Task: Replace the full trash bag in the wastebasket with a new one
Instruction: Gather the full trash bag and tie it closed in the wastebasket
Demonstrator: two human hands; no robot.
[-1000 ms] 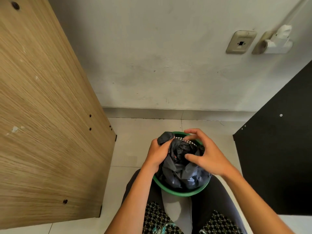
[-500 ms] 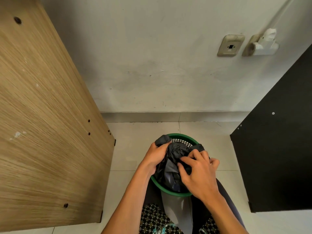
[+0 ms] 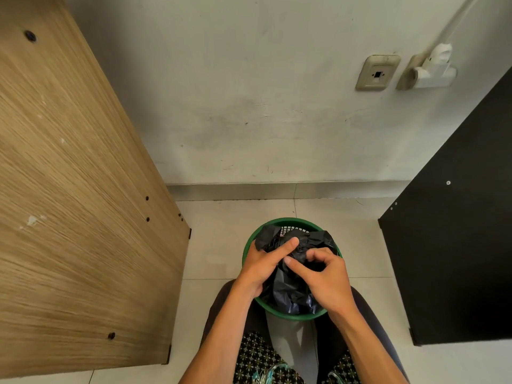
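Between person's knees on floor, green wastebasket [image 3: 291, 316] w/ black trash bag [image 3: 291, 289] inside. Left hand [image 3: 263, 263] grips bag's edge, right hand [image 3: 322, 275] pinches gathered top, prob. bunching mouth to lift out.

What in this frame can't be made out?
Head view only:
- Contents of the black trash bag: hidden by its opaque plastic.
- Fingertips of the right hand: curled into the bag's folds.
- Lower wall of the green wastebasket: hidden under its rim and the person's knees.
- Wooden cabinet: cut off by the left edge.
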